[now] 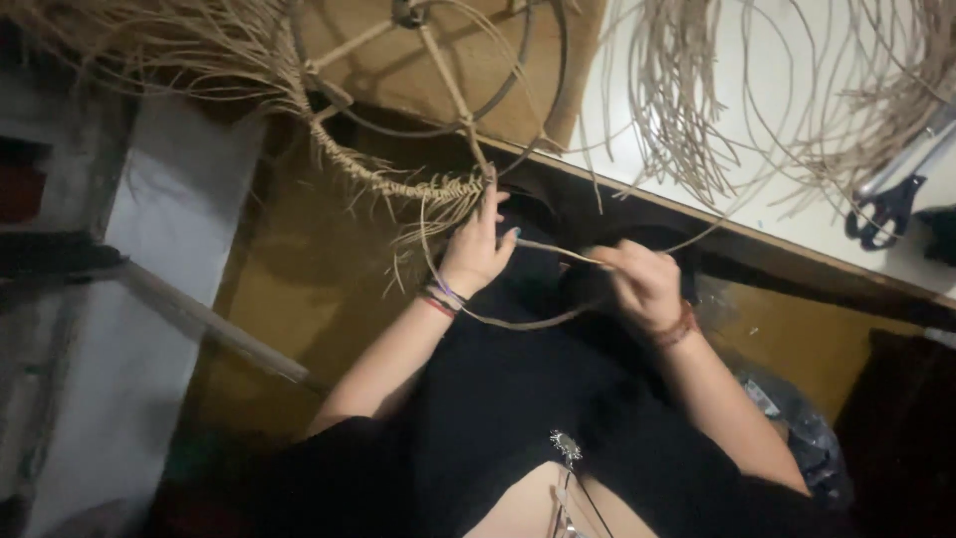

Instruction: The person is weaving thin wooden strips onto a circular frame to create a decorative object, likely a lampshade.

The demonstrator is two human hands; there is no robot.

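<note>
The person wears a black short-sleeved top and black clothing over the lap, leaving both forearms bare. The left hand [476, 249] has painted nails, one with a teal tint, and its wrist carries a stack of thin bracelets [439, 298] in red, purple and dark tones. The right hand [645, 282] has a reddish-brown beaded bracelet [677, 329] at the wrist. A silvery pendant [566, 445] on a thin chain hangs at the chest.

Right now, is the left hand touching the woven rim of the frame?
Touching. In the head view, the left hand has its fingers up against the woven rim, with no gap showing between them.
</note>
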